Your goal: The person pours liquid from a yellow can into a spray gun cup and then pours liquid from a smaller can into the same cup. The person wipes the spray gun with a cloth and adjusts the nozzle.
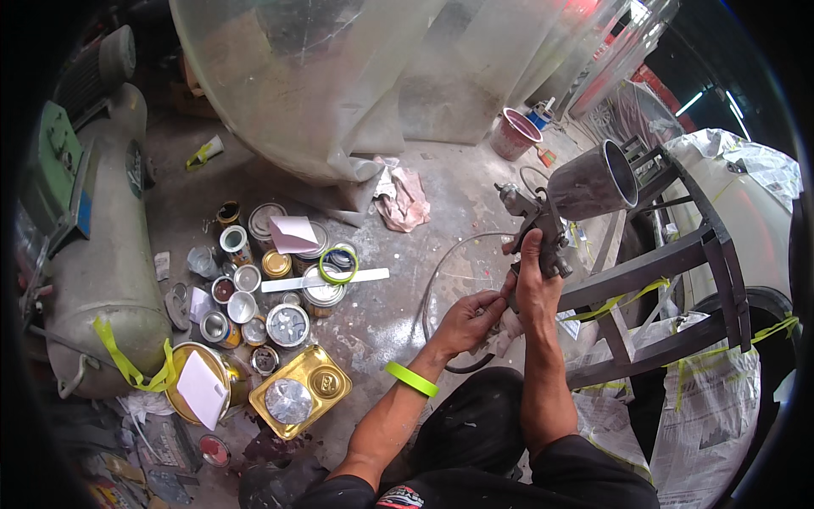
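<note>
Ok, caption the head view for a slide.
Right hand holding a spray gun, left hand beside it; cans on the floor.

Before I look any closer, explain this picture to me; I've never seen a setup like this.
There is no robot here: these are a person's two bare hands. The single picture comes from a wide fisheye camera worn on the head, looking down, so straight edges bend near the rim and the forearms rise from below.

The right hand holds a spray gun with a metal cup on top. The left hand has its fingers near the gun's lower end; exactly what they touch is hidden.

On the concrete floor, to the left, stand clustered metal cans and a gold rectangular tin. A dark metal frame is at right, and clear plastic sheeting hangs ahead.
</note>
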`<state>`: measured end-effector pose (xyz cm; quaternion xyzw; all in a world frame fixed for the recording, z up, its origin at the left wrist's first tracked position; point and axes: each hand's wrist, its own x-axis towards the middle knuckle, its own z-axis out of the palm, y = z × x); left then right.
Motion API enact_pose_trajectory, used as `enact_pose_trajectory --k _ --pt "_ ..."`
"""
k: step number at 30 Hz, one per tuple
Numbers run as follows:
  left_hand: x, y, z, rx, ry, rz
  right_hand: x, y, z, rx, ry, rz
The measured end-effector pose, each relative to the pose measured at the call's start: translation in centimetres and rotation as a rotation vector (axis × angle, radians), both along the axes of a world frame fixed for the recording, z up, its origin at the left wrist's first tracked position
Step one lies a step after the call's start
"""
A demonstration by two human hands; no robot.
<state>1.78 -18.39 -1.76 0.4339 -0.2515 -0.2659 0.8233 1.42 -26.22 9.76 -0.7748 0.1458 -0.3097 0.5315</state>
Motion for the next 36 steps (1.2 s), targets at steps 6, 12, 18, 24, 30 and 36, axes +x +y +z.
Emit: enact_pose_trajectory --k 6,12,18,24,30,36 --pt "0.2 0.5 0.1 0.072 0.043 -0.024 0.1 0.2 -0.1 0.004 -0.007 -0.001" --pt "0.1 0.6 0.8 -0.022 0.009 0.059 -0.6 0.3 0.7 0.088 0.082 -0.068" --pt "0.1 -0.1 0.4 -0.101 -0.003 0.054 -0.7 0.0 1.2 0.201 -0.007 -0.069" --pt "0.0 0.1 0.5 -0.091 0.055 0.008 -0.4 -0.1 1.1 0.19 0.003 -0.071" --pt "0.2 -0.2 0.1 -0.105 -0.01 0.056 -0.4 -0.4 0.8 0.174 0.007 -0.048" --pt "0.2 0.2 0.5 -0.034 0.077 -0.047 -0.5 -0.4 0.8 0.136 0.003 -0.047"
